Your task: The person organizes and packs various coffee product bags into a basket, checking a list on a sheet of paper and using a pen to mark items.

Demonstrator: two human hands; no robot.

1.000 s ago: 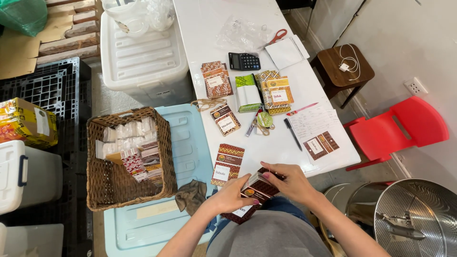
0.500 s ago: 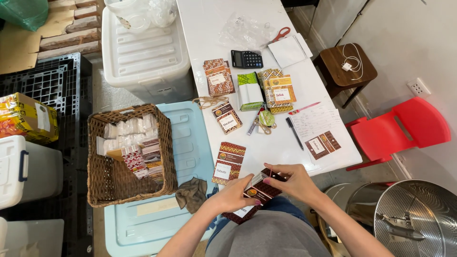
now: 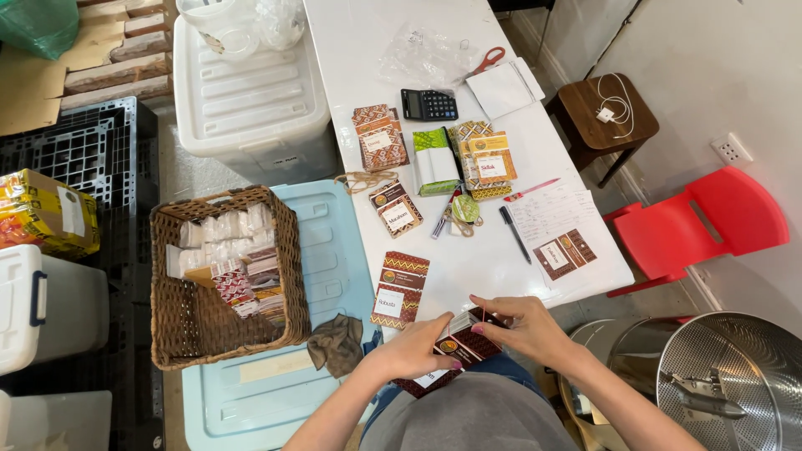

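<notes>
Since half a second back, my left hand (image 3: 413,355) and right hand (image 3: 522,327) drew closer; both sets of fingers stayed closed on the patterned packet stack (image 3: 455,351), at the worktop (image 3: 468,267) edge.

A small packing or stock room of a home-run goods business is shown, rather than a home room or an office. A long white table (image 3: 368,50) is spread with patterned brown and orange printed packets (image 3: 380,138), a black desk calculator (image 3: 428,104), red-handled scissors (image 3: 486,60) and a handwritten paper sheet (image 3: 551,213). Stock is kept in a brown woven wicker basket (image 3: 171,321) filled with small wrapped packets. Storage is provided by white lidded plastic bins (image 3: 251,100), a pale blue plastic bin lid (image 3: 334,250) and black plastic crates (image 3: 75,150). A large perforated steel drum (image 3: 735,376) is seen beside a red plastic chair (image 3: 710,221).
</notes>
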